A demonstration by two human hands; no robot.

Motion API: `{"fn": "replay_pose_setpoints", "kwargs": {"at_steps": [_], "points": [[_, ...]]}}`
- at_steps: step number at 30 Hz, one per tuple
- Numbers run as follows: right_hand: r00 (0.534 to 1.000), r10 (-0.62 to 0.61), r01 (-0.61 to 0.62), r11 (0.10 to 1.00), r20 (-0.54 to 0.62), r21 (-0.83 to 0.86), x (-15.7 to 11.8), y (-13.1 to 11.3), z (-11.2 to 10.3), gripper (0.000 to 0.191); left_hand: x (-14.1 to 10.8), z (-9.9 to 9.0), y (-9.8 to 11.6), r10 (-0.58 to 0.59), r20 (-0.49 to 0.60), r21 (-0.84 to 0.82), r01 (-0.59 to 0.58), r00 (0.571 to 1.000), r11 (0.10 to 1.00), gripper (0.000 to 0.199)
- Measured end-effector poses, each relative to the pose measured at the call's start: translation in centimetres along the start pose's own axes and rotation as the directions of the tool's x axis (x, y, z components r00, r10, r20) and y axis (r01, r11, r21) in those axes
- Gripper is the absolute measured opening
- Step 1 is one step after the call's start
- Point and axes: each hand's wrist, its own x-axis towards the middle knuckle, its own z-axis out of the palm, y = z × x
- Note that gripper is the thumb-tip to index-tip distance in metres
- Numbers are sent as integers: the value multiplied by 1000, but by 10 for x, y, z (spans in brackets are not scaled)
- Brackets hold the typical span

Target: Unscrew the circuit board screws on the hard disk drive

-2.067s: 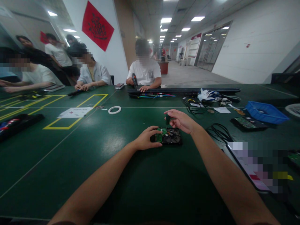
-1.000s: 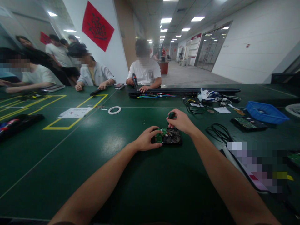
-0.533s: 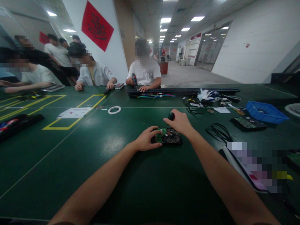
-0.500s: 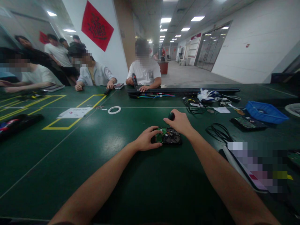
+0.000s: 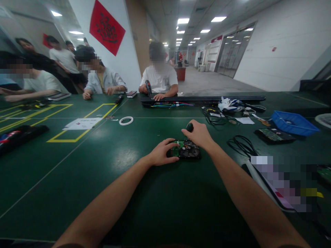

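A black hard drive (image 5: pixel 191 152) with a green circuit board lies flat on the green table in front of me. My left hand (image 5: pixel 160 153) grips its left end, thumb on the near edge and fingers over the board. My right hand (image 5: pixel 201 135) is closed around the dark, rounded handle of a screwdriver (image 5: pixel 189 127), held upright over the drive's far right part. The screwdriver's shaft and tip are hidden, so I cannot tell whether the tip touches a screw.
To the right are a coiled black cable (image 5: pixel 240 145), another circuit-board unit (image 5: pixel 274 135), a blue basket (image 5: pixel 294 123) and a partly blurred device (image 5: pixel 266 182). A white ring (image 5: pixel 126 121) and paper (image 5: pixel 81 124) lie left. Across the table, a person holds a power tool (image 5: pixel 148 86) beside long black bars (image 5: pixel 201 100).
My hands stay almost in place, the right one shifting very slightly. Across the table, a co-worker's hand has drawn back from a black tool, which now lies on the table.
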Motion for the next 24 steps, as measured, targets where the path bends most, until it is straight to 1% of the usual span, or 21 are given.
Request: {"fn": "replay_pose_setpoints", "kwargs": {"at_steps": [9, 15, 19, 21, 24], "points": [[1000, 11, -11, 1000, -7, -3, -1, -2, -1, 27, 0, 0, 0, 13, -1, -5, -13, 1000, 1000, 71], [1000, 26, -26, 1000, -14, 14, 0, 1, 0, 27, 0, 3, -3, 15, -16, -1, -15, 1000, 1000, 72], [999, 22, -22, 1000, -46, 2, 2, 4, -2, 29, 0, 4, -4, 25, -17, 3, -25, 1000, 1000, 71], [996, 45, -48, 998, -71, -44, 3, 5, -5, 29, 0, 4, -5, 18, -17, 3, -18, 1000, 1000, 72], [988, 130, -139, 985, -81, -104, 5, 7, -10, 28, 0, 4, -5, 11, -17, -1, -11, 1000, 1000, 72]]}}
